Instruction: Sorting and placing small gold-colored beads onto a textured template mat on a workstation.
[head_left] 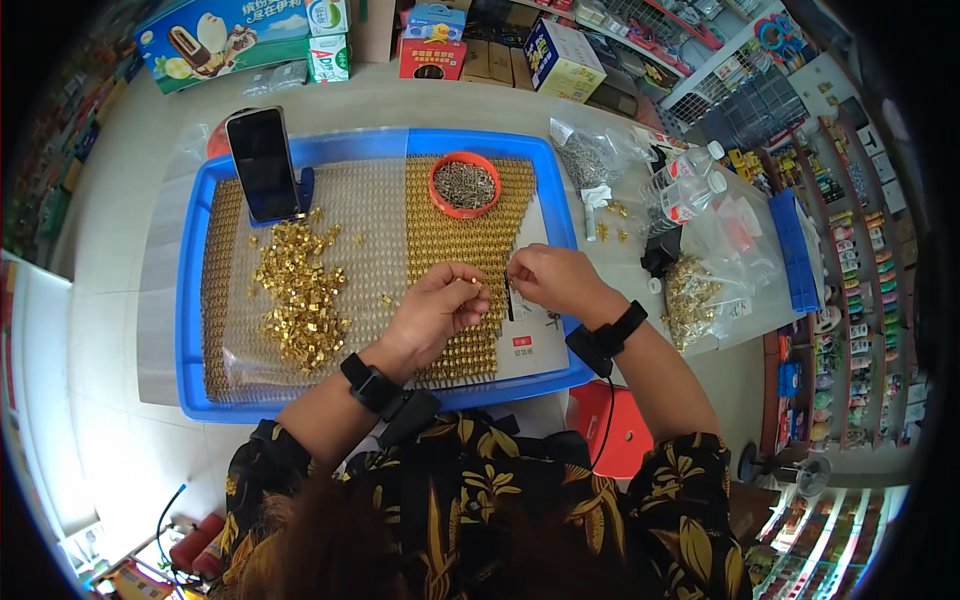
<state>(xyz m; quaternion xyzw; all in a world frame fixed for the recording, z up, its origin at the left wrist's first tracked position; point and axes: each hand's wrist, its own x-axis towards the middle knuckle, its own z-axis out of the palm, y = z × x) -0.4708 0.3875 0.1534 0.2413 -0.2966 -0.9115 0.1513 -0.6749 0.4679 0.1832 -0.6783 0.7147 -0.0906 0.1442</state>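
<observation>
My left hand (438, 312) is over rows of small gold metal pieces (440, 240) in a blue tray (187, 330). Its fingers are closed in a pinch around what looks like a small gold piece. Just to the right, at the edge of those rows, my right hand (562, 282) has thumb and fingers pinched together; what is in them is too small to make out. A loose heap of gold pieces (298, 300) lies on clear plastic sheeting (340, 190) at the tray's left. Small silver screw-like parts fill a round orange-red dish (468, 157) standing on the rows.
A phone (262, 165) stands upright on a blue holder at the tray's far left. To the right are a bag of silver parts (590, 155), plastic bottles (690, 185) and a bag of gold pieces (690, 300). A red stool (608, 425) is below the tray.
</observation>
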